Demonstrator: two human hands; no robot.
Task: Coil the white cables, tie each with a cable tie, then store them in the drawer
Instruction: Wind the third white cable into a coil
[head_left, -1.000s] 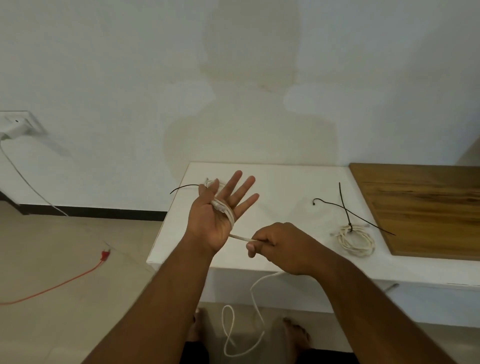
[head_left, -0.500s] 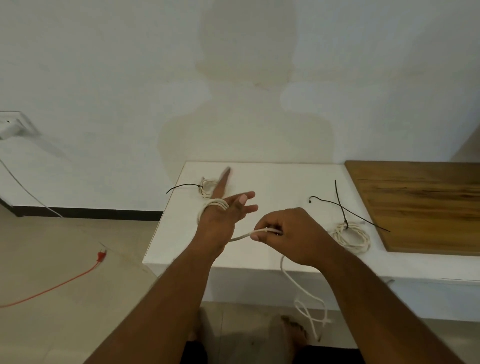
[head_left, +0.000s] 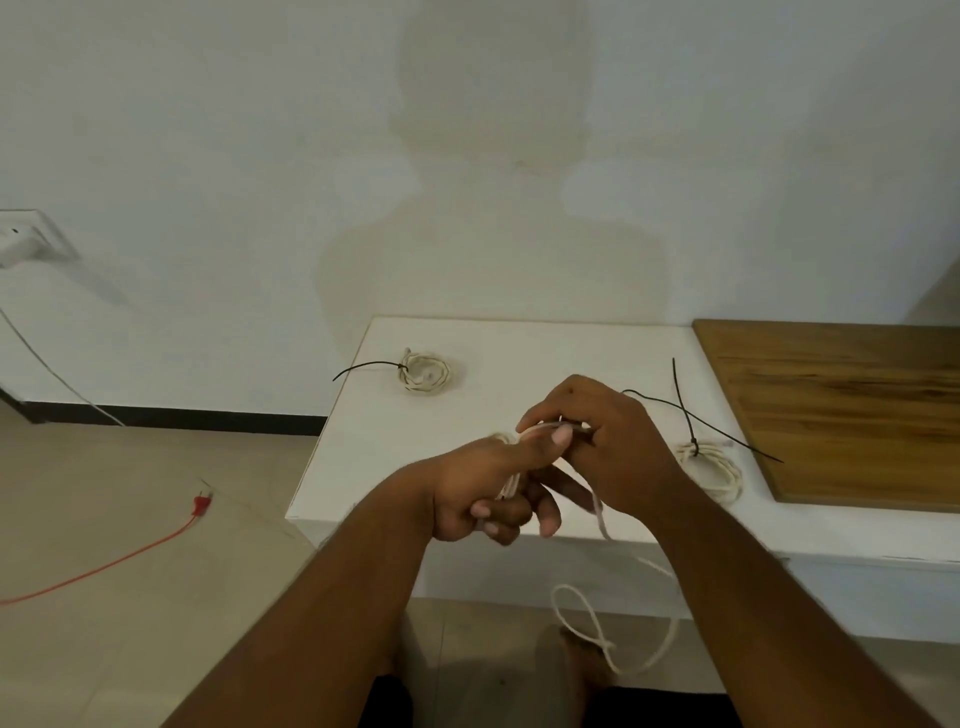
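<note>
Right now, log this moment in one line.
step: coiling | left hand: holds wound cable | right hand: pinches cable | left coil, right coil: tied, on table

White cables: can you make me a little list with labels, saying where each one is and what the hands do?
cable: wound round the left hand, the rest hangs toward the floor
right hand: pinches the cable by the left thumb
left coil: on the table, tied with a black tie
right coil: on the table beside the board, tied too
spare tie: lies by the right coil
drawer: not in view
</note>
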